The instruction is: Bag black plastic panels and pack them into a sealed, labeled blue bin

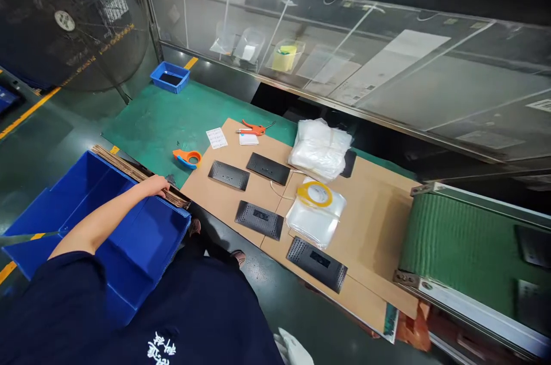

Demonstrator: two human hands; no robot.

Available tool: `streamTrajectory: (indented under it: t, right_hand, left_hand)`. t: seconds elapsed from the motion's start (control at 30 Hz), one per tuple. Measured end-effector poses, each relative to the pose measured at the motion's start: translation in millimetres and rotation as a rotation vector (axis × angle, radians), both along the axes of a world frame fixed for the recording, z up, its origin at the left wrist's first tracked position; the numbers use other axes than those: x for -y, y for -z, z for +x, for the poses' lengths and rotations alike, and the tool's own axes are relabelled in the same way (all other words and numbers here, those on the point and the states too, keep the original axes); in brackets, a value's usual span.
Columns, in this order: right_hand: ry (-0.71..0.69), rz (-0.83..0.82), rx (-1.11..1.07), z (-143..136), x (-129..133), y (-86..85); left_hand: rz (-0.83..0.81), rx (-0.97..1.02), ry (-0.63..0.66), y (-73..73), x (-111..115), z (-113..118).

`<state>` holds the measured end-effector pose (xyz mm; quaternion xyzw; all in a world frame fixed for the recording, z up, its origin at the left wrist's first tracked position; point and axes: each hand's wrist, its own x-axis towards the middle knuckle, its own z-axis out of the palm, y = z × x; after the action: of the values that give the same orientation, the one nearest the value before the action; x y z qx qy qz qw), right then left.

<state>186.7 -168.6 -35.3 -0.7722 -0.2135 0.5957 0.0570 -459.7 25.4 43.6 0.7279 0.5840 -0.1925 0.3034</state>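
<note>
My left hand (155,186) is closed over the top edge of a stack of brown cardboard sheets (123,165), which stands between the blue bin and the table. Low in the view, cut off by the bottom edge, is my right hand (295,349) in a white glove; its visible fingers look stretched out and hold nothing visible. Several black perforated panels lie on the cardboard-covered table, among them one near the front edge (317,263). Beside them are a yellow tape roll (315,194) on clear plastic bags (312,224) and a thicker pile of bags (321,150).
An open blue bin (142,244) stands at my left. An orange tape dispenser (187,158), an orange air gun (253,129) and a small blue tray (170,77) rest on the table. A green conveyor (465,256) carries dark panels at right. A large fan (64,20) stands upper left.
</note>
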Motion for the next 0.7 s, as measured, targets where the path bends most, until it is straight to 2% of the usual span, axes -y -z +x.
streamTrajectory:
  t: [0.07, 0.17, 0.27, 0.37, 0.47, 0.53, 0.6, 0.7]
  right_hand:
    - [0.056, 0.013, -0.013, -14, -19, -4.3]
    - [0.010, 0.059, -0.036, -26, -54, -11.0]
    - [-0.041, 0.124, -0.056, -32, -82, -15.4]
    - [-0.086, 0.170, -0.083, -39, -96, -15.3]
    - [-0.182, 0.196, -0.114, -49, -100, -11.8]
    - [-0.271, 0.217, -0.139, -58, -101, -8.8]
    - [-0.383, 0.242, -0.157, -64, -106, -5.4]
    - [-0.582, 0.284, -0.187, -68, -120, -0.1]
  left_hand:
    - [0.033, 0.020, 0.031, -5.8, -2, 1]
    - [0.082, 0.049, 0.077, -23.7, -1, 0]
    - [0.131, 0.064, 0.117, -50.6, 9, 3]
    - [0.210, 0.083, 0.211, -85.0, 26, 16]
    - [0.347, 0.072, 0.308, -129.5, 46, 39]
    - [0.425, 0.067, 0.294, -165.0, 59, 56]
    - [0.505, 0.098, 0.214, -203.6, 73, 74]
    - [0.659, 0.161, 0.011, -264.2, 98, 101]
